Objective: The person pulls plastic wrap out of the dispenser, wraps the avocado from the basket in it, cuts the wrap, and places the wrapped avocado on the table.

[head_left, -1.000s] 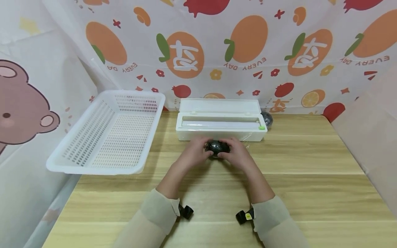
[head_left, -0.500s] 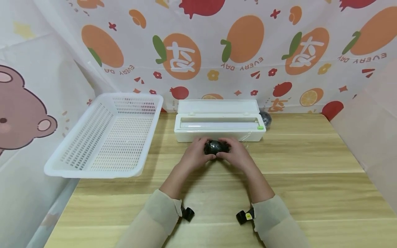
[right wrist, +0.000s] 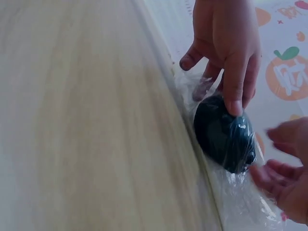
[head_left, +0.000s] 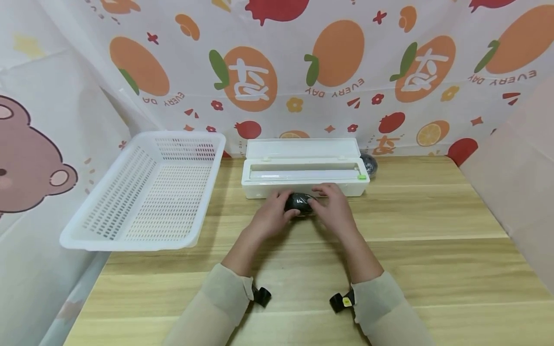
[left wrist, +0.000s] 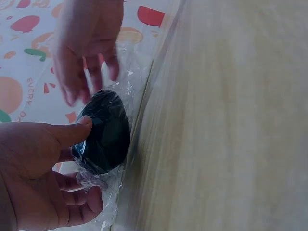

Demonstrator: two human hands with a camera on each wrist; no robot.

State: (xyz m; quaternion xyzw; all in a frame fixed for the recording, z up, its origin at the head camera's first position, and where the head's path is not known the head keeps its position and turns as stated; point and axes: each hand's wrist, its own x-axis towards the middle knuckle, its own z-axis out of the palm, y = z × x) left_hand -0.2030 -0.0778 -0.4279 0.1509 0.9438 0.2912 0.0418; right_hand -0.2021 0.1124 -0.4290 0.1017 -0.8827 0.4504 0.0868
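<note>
A dark, egg-shaped object wrapped in cling film point(head_left: 297, 203) lies on the table just before a white cling film dispenser point(head_left: 305, 188). My left hand point(head_left: 269, 214) holds its left side, the thumb point(left wrist: 77, 131) on top and fingers curled by the loose film. My right hand point(head_left: 335, 211) is at the object's right end with its fingers parted; it grips nothing. In the right wrist view, that hand point(right wrist: 288, 175) is blurred, close to the wrapped end. Clear film point(right wrist: 240, 197) spreads around the object. The dispenser's lid stands raised, showing a roll inside and a green slider point(head_left: 362, 177).
A white perforated basket point(head_left: 212, 192) stands at the left of the wooden table point(head_left: 433, 269). Behind the dispenser's right end sits another dark ball in film point(head_left: 369, 165). A fruit-print cloth point(head_left: 329, 110) hangs along the back.
My right hand has loosened from the object and shifted slightly right, its fingers spreading. The left hand keeps hold of it. The head view has drifted slightly.
</note>
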